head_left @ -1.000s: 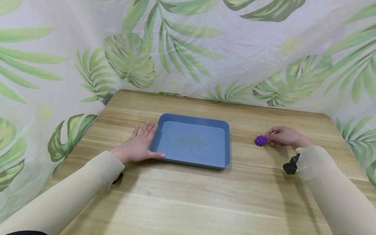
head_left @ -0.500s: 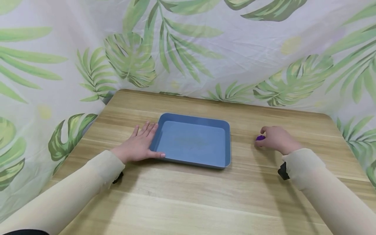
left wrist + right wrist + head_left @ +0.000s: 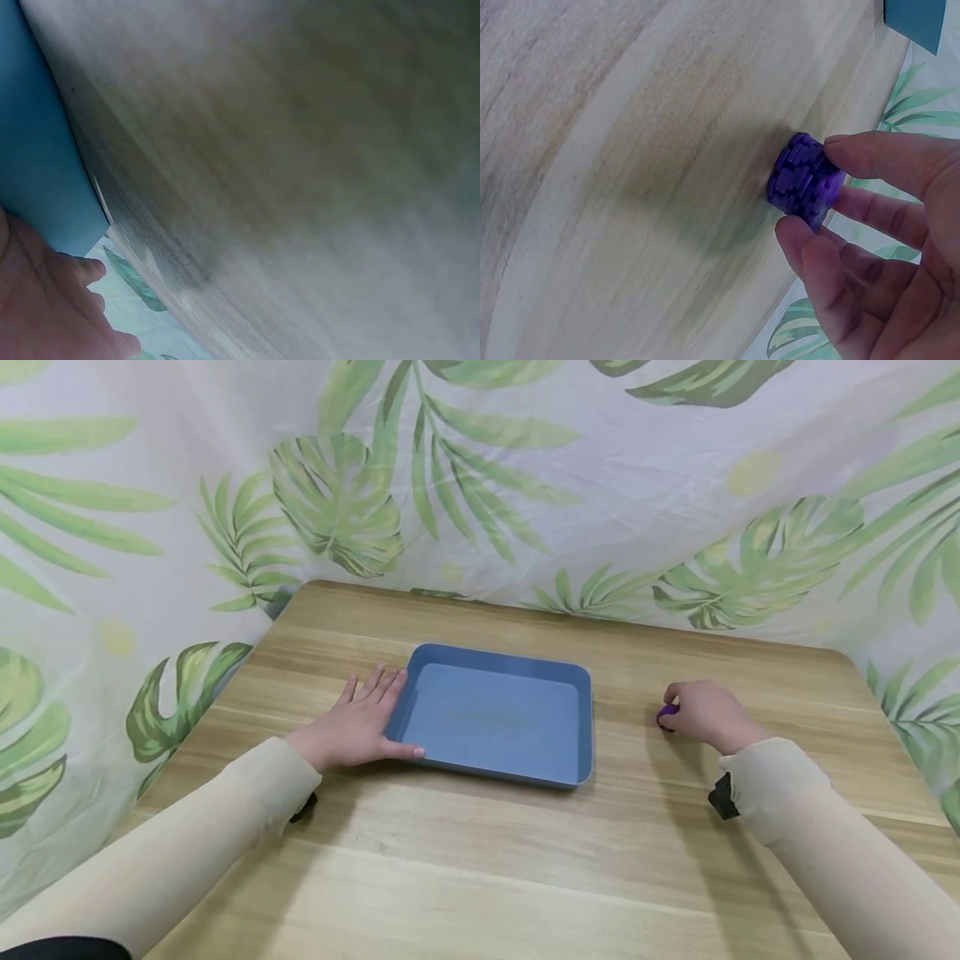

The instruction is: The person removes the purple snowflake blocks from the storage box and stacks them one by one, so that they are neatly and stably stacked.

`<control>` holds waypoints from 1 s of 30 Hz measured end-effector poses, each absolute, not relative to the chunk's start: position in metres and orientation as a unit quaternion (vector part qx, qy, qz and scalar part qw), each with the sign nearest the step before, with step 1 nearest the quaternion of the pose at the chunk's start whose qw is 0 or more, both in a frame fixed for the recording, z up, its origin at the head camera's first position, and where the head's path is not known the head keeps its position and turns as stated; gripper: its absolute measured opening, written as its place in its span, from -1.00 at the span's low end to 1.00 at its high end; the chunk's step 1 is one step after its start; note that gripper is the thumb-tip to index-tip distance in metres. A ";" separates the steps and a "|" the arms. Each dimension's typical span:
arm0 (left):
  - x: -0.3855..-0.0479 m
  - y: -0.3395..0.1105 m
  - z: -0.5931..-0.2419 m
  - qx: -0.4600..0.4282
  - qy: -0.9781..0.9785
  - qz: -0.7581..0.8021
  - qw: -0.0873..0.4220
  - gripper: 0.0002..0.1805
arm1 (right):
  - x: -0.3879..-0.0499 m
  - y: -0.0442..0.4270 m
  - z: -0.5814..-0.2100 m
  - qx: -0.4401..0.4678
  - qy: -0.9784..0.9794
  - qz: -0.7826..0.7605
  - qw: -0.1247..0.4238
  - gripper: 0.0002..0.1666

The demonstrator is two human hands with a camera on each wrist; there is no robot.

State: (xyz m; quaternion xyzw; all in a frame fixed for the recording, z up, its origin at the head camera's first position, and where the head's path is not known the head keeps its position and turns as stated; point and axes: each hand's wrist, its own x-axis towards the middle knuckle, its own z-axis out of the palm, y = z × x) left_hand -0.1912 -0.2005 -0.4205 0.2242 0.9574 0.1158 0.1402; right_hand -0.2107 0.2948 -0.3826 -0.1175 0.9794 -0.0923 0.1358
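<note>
My left hand (image 3: pixel 356 722) lies with spread, straight fingers against the left side of a shallow blue rectangular tray (image 3: pixel 495 722). Its thumb reaches along the tray's near left corner. In the left wrist view, part of the palm (image 3: pixel 41 300) shows beside the tray wall (image 3: pixel 45 142). Right of the tray, my right hand (image 3: pixel 708 714) pinches a small purple roundish thing (image 3: pixel 667 717), mostly covered by the fingers in the head view. The right wrist view shows this purple piece (image 3: pixel 804 180) with a knobbly, segmented surface, between thumb and fingertips, close to or touching the tabletop.
The wooden table (image 3: pixel 480 860) carries the tray near its middle. A leaf-patterned cloth (image 3: pixel 480 468) hangs behind the far edge and down both sides. In the right wrist view, a tray corner (image 3: pixel 919 22) shows at upper right.
My right hand has shifted slightly left and turned over the purple piece, covering more of it. The left hand and tray hold still; the head view has tilted a little.
</note>
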 end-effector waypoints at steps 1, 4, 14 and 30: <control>-0.192 -0.200 -0.420 0.225 0.957 0.117 0.141 0.43 | -0.211 0.295 -0.382 -0.119 0.979 -0.091 0.135 -0.60; -0.193 -0.200 -0.420 0.224 0.958 0.115 0.140 0.43 | -0.211 0.295 -0.381 -0.122 0.979 -0.088 0.137 -0.61; -0.192 -0.200 -0.422 0.225 0.958 0.112 0.136 0.43 | -0.211 0.294 -0.384 -0.134 0.976 -0.091 0.146 -0.58; -0.192 -0.200 -0.421 0.224 0.958 0.112 0.137 0.42 | -0.213 0.294 -0.389 -0.143 0.975 -0.088 0.147 -0.68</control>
